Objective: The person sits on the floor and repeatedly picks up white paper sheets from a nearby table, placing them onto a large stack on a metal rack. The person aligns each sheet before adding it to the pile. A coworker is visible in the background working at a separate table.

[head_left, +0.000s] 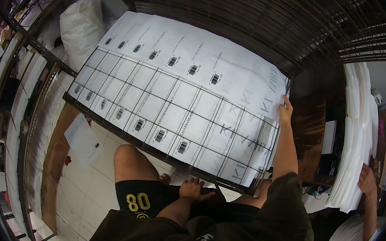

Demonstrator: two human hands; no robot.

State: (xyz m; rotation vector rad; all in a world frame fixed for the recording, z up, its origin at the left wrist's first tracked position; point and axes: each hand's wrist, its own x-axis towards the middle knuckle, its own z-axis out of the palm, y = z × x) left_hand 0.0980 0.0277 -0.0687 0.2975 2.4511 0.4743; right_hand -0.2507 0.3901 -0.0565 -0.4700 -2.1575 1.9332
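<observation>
Head view: the right arm is stretched out straight, with the right hand (286,109) set at the right edge of the printed white sheets (185,46) and its fingers pointing up and away. Edge contact is made there for sure, but whether it's actually being pinched can't be told from this angle. The left arm is kept bent and low, with the left hand (193,189) laid palm-down over the black shorts (161,197), fingers loosely spread, nothing held, right by the near side of the rack tray (129,140).

As for holders: the sheets are spread out on that tray, tilted across the view, and the near half is crossed by a wire grid (221,99). More wire shelves (257,15) are stacked up behind. White material is piled on the metal shelving (50,58) at far left, next to a bulging white sack (82,31) whose contents can't be made out. On the right, a tall white stack (353,141) is touched by a co-worker's hand (366,180). A loose sheet (82,137) can be seen low at left, near the tray.
</observation>
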